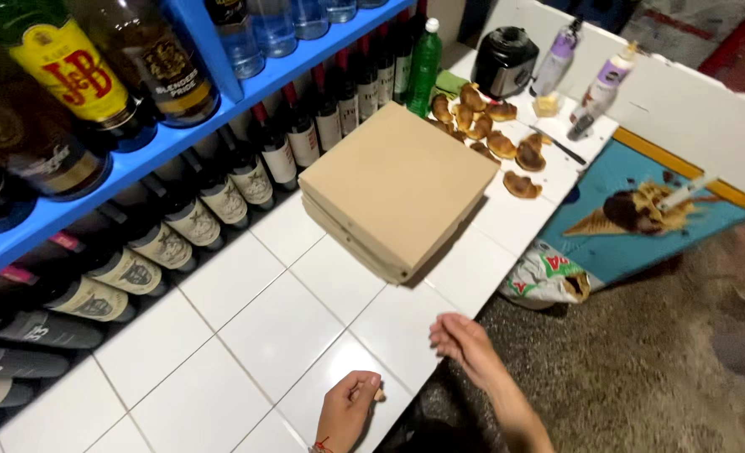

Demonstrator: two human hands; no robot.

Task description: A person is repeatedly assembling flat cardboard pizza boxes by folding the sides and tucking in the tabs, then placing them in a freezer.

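Head view, left to right: left hand point(347, 409) resting on the white tiled counter point(271, 335) near its front edge, fingers curled narrow and pinching a small tan object point(379, 393) too tiny to identify. Right hand point(463, 337) just beyond that edge, fingers loosely bent, holding nothing. Further back and slightly right, well apart from both, stacked brown cardboard boxes point(399, 186), corner toward the hands, nearer the right one.

Beyond the left grip point(349, 408), matt brown cardboard boxes point(397, 186) lie on a glossy white tiled worktop point(221, 335) beside shiny glass bottles point(221, 197).
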